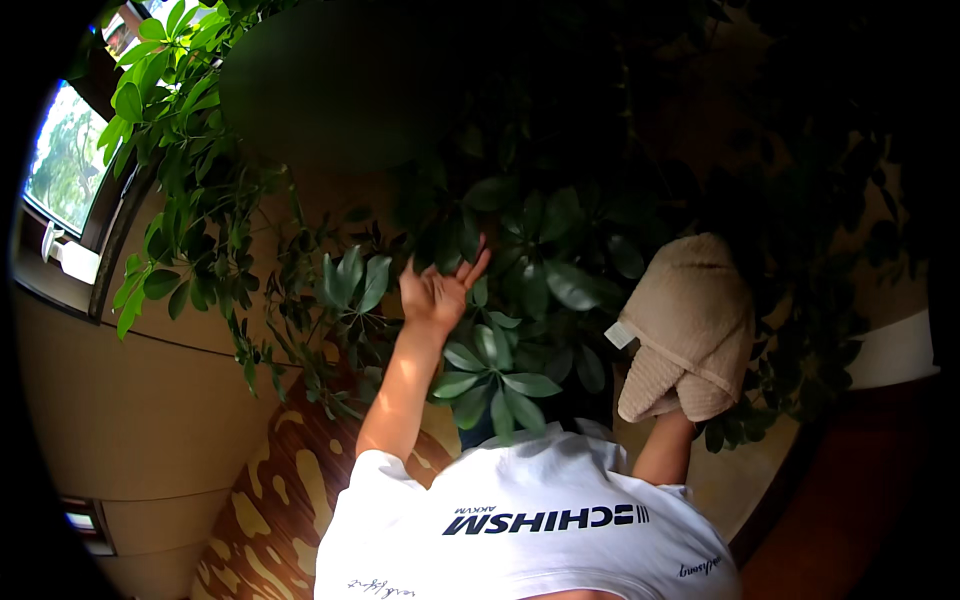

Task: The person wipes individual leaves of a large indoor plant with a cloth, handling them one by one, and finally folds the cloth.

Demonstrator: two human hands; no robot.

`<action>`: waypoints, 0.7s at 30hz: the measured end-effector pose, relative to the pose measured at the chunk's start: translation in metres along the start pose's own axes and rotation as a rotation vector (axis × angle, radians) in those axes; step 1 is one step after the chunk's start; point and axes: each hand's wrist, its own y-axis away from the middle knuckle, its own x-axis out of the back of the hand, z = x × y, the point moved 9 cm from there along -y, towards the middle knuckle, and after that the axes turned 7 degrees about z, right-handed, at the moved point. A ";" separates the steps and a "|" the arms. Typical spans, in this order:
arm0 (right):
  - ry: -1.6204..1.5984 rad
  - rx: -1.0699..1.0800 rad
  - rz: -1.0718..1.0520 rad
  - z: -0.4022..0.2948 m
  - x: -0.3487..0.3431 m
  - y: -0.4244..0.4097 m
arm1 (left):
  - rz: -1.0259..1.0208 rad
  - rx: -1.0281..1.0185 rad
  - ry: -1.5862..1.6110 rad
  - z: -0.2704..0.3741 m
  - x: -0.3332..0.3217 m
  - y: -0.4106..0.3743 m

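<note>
My left hand (437, 294) reaches up among the dark green leaves of an umbrella plant (536, 289), its palm showing and its fingers apart; the fingertips are partly hidden by leaves, and no object shows in the palm. To the right, a beige textured cloth (686, 322) with a small white tag covers my right hand, of which only the wrist (670, 431) shows below the cloth. Leaves lie close around the cloth. A large leaf cluster (493, 379) hangs between my two arms, just above the white shirt.
Foliage spreads across the upper view, much of it in deep shadow. A window (67, 161) is at the upper left, with a white spray bottle (71, 255) by its sill. A patterned brown and yellow surface (289, 480) lies lower left. A white rounded object (896, 352) stands at right.
</note>
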 end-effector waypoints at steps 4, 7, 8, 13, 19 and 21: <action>0.048 0.007 0.002 -0.004 0.000 -0.001 | 0.230 0.146 0.283 -0.020 0.046 0.043; 0.038 0.003 -0.046 -0.001 -0.008 -0.008 | 0.179 0.127 0.241 -0.022 0.036 0.085; 0.060 0.004 -0.021 -0.008 -0.008 -0.006 | 0.125 0.114 0.049 -0.026 0.015 0.096; 0.093 -0.002 -0.068 -0.004 -0.026 -0.003 | -0.452 0.013 -0.670 -0.103 -0.069 0.127; 0.122 -0.020 -0.126 0.001 -0.040 0.010 | -0.463 0.147 -0.833 -0.129 -0.086 0.109; 0.103 -0.007 -0.143 -0.001 -0.039 0.010 | -0.423 0.119 -0.776 -0.120 -0.080 0.102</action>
